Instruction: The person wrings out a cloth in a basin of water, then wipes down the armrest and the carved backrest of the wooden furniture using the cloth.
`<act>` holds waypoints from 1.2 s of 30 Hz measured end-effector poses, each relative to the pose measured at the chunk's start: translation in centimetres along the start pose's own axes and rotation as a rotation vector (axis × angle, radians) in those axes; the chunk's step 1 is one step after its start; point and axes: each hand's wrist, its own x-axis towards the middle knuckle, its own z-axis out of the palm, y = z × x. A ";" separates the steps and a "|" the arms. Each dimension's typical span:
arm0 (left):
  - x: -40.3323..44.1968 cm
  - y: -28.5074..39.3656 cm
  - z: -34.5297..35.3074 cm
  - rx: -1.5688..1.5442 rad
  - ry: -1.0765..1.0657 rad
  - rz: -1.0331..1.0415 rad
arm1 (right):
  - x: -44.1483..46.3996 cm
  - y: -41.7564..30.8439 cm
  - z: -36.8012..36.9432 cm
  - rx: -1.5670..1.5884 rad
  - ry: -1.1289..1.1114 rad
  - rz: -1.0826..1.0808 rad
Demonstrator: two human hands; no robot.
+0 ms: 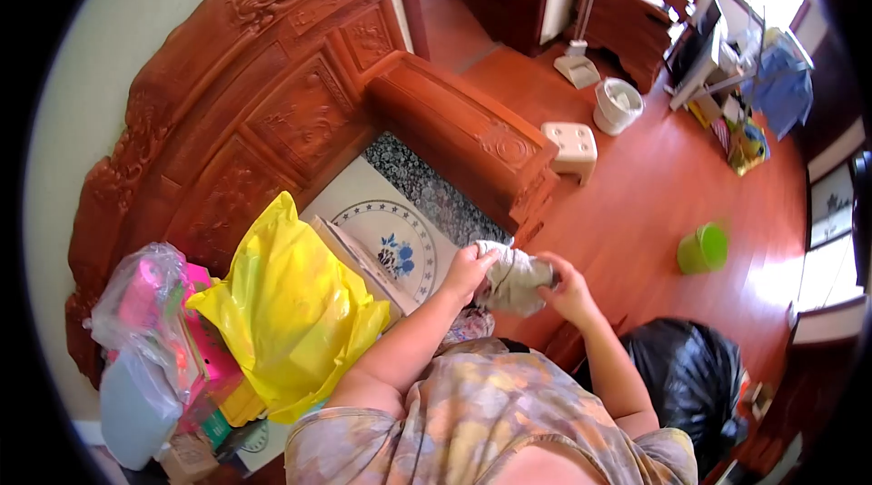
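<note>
- Two hands up in front of the chest, one pale cloth bundle (514,281) between them.
- The left hand (466,274) has its fingers curled closed on the bundle's near-left edge, thumb on top.
- The right hand (567,289) is half open, thumb and fingertips pinching the other side — a looser hold, from what I can see.
- One carved wooden bench (309,94) against the wall, a single ring of stars on its white seat panel (371,203), blue flowers inside.
- Two big bags by the person: one yellow bag (291,308) beside the left arm, one black bag (686,367) on the right.
- One clear plastic bag (141,385) left of the yellow one.
- Two bins out on the red floor (627,203) — one green bin (702,249), one white bin (619,107).
- One small stool (570,146) near the white bin, and one dustpan (578,70) beyond.
</note>
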 end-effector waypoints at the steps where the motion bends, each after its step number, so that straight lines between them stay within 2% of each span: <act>1: 0.8 0.4 -0.3 0.024 0.018 0.013 | 1.3 -1.7 -0.5 -0.192 -0.032 0.013; 2: 1.6 0.6 -0.7 0.004 0.012 0.035 | 2.7 -3.1 -0.7 -0.383 -0.063 0.025; 5: 4.1 1.4 -2.6 0.008 0.058 0.041 | 7.2 -2.4 -0.5 -0.586 -0.156 -0.099; 6: 4.3 2.6 -3.1 0.078 0.085 0.050 | 8.9 -2.6 -0.4 -0.596 -0.175 -0.119; 8: 5.5 4.0 -4.7 0.136 0.129 0.064 | 11.9 -3.4 0.3 -0.397 -0.159 -0.363; 9: 6.6 4.1 -5.8 0.224 0.246 0.071 | 13.0 -4.6 0.3 -0.298 -0.306 -0.093; 10: 7.5 4.1 -6.9 0.314 0.361 0.070 | 14.2 -5.9 0.4 -0.298 -0.324 -0.098; 12: 8.0 5.1 -8.4 0.467 0.404 0.340 | 16.4 -8.2 0.8 -0.344 -0.391 -0.163; 13: 7.7 6.2 -8.8 0.499 0.350 0.445 | 17.5 -9.0 1.0 -0.363 -0.383 -0.314; 14: 7.0 8.0 -8.7 0.531 0.294 0.555 | 18.7 -9.7 1.1 -0.354 -0.391 -0.319; 15: 6.6 9.0 -9.1 0.534 0.304 0.554 | 19.7 -10.3 1.1 -0.310 -0.435 -0.394; 16: 6.2 9.7 -9.5 0.204 0.029 0.444 | 20.7 -11.0 1.1 -0.268 -0.479 -0.467; 17: 6.0 10.3 -9.7 -0.128 -0.241 0.326 | 21.5 -11.8 0.9 -0.185 -0.536 -0.448; 18: 5.7 10.9 -9.7 -0.129 -0.232 0.332 | 22.2 -12.0 0.9 -0.183 -0.544 -0.455; 20: 5.2 11.6 -9.4 -0.300 -0.238 0.190 | 23.6 -12.1 0.8 0.289 -0.687 -0.150; 21: 5.2 11.5 -9.3 -0.357 -0.217 0.195 | 24.7 -13.2 0.2 0.289 -0.745 -0.106; 22: 5.5 10.6 -9.7 -0.356 -0.203 0.197 | 25.6 -13.9 -0.1 0.412 -0.808 0.091; 24: 6.5 8.2 -10.5 -0.633 -0.373 0.246 | 28.1 -11.0 1.3 0.544 -0.821 0.087; 25: 6.7 8.1 -9.8 -0.631 -0.360 0.254 | 29.1 -9.5 1.9 0.548 -0.834 0.083; 27: 7.5 8.3 -7.3 -0.598 -0.142 0.232 | 30.9 -8.3 2.1 0.075 -0.569 -0.096; 28: 8.0 8.3 -6.0 -0.598 -0.129 0.237 | 31.4 -7.7 1.8 0.081 -0.581 -0.100; 30: 9.0 8.9 -3.1 -0.498 0.227 0.170 | 32.1 -8.9 0.2 -0.169 -0.458 -0.530; 31: 9.6 8.9 -2.0 -0.485 0.326 0.165 | 32.2 -9.9 -1.0 -0.290 -0.446 -0.664; 33: 10.2 9.0 -0.5 -0.611 0.401 0.146 | 32.7 -12.7 -3.5 0.024 -0.532 -0.807; 34: 10.5 8.8 0.2 -0.739 0.460 0.127 | 32.1 -14.4 -5.1 0.271 -0.658 -0.758; 35: 10.8 8.3 0.6 -0.754 0.469 0.117 | 32.3 -16.0 -7.1 0.424 -0.838 -0.851; 36: 11.1 7.8 0.8 -0.835 0.528 0.121 | 32.5 -17.0 -8.7 0.695 -1.111 -0.844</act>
